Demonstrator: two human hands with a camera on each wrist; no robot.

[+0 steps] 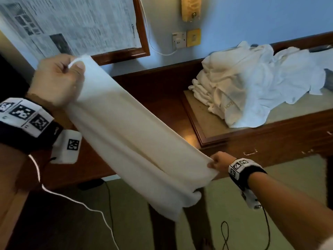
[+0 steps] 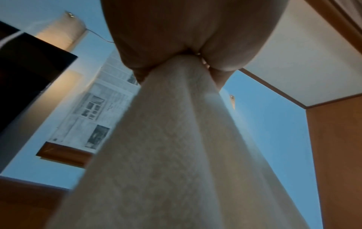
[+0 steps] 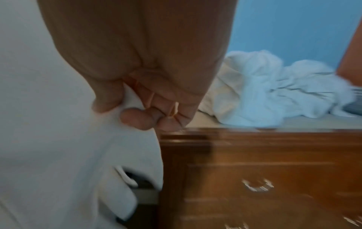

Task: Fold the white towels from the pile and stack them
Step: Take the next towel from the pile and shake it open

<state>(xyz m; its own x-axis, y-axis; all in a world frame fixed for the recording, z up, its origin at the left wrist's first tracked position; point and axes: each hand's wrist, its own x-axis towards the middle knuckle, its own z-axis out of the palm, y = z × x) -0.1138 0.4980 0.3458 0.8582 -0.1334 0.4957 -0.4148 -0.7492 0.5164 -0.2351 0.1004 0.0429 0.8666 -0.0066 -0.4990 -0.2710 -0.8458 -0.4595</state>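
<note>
Across the middle of the frame, a white towel [image 1: 129, 134] hangs stretched in the air, its upper-left end pinched by the left hand [image 1: 55, 82] and its lower-right end clenched in the right hand [image 1: 220, 162]. At upper right, the pile of white towels [image 1: 252, 82] lies rumpled on the wooden surface [image 1: 203, 123].

Framed newspaper print [image 1: 72, 24] on blue wall [image 1: 252, 18], wall sockets [image 1: 186, 39], wooden dresser [image 1: 270, 138], green carpet [image 1: 297, 177]
</note>
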